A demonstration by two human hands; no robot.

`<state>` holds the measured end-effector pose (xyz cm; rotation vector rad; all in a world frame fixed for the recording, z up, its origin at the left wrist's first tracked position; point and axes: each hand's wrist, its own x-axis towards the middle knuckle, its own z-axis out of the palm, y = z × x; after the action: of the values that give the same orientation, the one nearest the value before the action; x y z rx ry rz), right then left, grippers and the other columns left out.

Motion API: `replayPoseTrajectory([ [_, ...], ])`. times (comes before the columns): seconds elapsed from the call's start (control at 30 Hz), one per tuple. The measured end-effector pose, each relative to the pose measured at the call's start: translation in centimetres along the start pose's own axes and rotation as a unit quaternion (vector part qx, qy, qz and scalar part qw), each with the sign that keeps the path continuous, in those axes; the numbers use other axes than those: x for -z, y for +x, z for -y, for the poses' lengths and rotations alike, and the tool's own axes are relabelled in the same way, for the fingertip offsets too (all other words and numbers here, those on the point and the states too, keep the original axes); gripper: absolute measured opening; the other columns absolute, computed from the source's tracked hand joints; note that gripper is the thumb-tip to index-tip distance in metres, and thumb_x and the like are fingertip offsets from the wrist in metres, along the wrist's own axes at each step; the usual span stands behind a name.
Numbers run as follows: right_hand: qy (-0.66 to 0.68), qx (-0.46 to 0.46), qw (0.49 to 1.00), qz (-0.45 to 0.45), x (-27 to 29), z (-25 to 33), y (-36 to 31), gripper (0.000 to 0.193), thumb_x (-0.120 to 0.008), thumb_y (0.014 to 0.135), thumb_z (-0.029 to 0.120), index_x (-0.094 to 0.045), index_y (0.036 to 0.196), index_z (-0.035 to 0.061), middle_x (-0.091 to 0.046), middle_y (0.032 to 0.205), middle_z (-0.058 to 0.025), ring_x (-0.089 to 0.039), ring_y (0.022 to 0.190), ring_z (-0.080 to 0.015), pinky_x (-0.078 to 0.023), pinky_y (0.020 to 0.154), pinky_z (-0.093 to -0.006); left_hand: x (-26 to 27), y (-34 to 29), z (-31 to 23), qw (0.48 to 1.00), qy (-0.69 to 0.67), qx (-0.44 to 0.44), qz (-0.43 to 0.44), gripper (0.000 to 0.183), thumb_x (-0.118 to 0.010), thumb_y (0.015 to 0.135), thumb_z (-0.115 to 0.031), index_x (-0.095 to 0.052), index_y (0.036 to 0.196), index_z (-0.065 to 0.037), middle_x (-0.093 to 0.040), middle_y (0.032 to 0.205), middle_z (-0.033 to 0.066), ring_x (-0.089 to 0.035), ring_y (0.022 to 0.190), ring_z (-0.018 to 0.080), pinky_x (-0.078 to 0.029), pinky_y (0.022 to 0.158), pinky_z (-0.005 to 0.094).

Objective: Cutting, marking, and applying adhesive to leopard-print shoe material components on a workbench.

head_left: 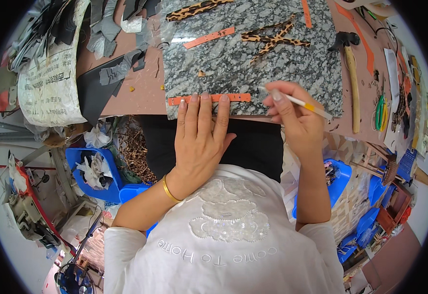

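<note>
My left hand [198,139] lies flat, fingers stretched out, with its fingertips pressing on an orange strip [239,97] with small holes along it. This strip lies near the front edge of a speckled grey stone slab [204,73]. Pinched in my right hand [299,117] is a slim white and yellow pen [298,102], its tip pointing left, just past the strip's right end. Whether the tip touches the slab I cannot tell. Farther back on the slab are crossed leopard-print strips [275,38], a longer leopard-print strip [199,9] and a second orange strip [209,37].
A hammer [352,83] lies right of the slab, with green-handled scissors [380,112] beyond it. Dark scraps [104,81] and a white printed sheet [52,83] cover the table's left side. Blue bins [116,183] stand below on the left, another blue bin [339,181] on the right.
</note>
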<state>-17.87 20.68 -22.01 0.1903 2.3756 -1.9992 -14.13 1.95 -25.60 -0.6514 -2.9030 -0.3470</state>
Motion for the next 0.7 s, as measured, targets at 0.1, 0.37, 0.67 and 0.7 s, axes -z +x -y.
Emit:
replayPoseTrajectory([
  [0.1,-0.073,0.143,0.986,0.045,0.4,-1.5,0.8,0.019,-0.063,0.093,0.018,-0.068,0.095,-0.0004,-0.066,0.075,-0.0056,-0.06,0.065,-0.008,-0.045,0.054,-0.0221,0.3,0.0,0.1,1.0,-0.008,-0.001,-0.003,0.085,-0.082,0.063,-0.026,-0.047,0.139,-0.009,-0.046,0.133,0.0194,-0.044,0.122,0.0389,-0.038,0.104,0.0487],
  [0.37,-0.079,0.068,0.995,-0.001,-0.5,-1.2,0.7,0.023,-0.063,0.094,0.021,-0.067,0.091,-0.0013,-0.067,0.073,-0.006,-0.062,0.064,-0.01,-0.048,0.059,-0.023,0.4,0.0,0.6,0.999,-0.038,0.003,-0.008,0.082,-0.082,0.063,-0.02,-0.049,0.137,-0.009,-0.047,0.131,0.0183,-0.046,0.12,0.0379,-0.041,0.101,0.0443],
  [0.67,-0.044,0.046,0.998,-0.019,-0.8,-1.7,0.8,0.025,-0.061,0.096,0.022,-0.065,0.094,-0.0025,-0.068,0.074,-0.0055,-0.066,0.071,-0.0101,-0.05,0.063,-0.0228,0.5,-0.2,0.9,0.999,-0.051,0.009,-0.009,0.081,-0.08,0.064,-0.015,-0.047,0.137,-0.006,-0.047,0.131,0.0187,-0.045,0.121,0.0382,-0.04,0.103,0.0437],
  [0.7,-0.039,0.048,0.998,-0.015,-1.2,-1.7,0.8,0.023,-0.061,0.096,0.02,-0.065,0.093,-0.0024,-0.067,0.074,-0.0051,-0.065,0.07,-0.01,-0.05,0.064,-0.023,0.7,-0.2,0.9,0.998,-0.057,0.008,-0.008,0.08,-0.08,0.064,-0.014,-0.047,0.137,-0.005,-0.047,0.131,0.019,-0.045,0.122,0.0381,-0.039,0.103,0.0445],
])
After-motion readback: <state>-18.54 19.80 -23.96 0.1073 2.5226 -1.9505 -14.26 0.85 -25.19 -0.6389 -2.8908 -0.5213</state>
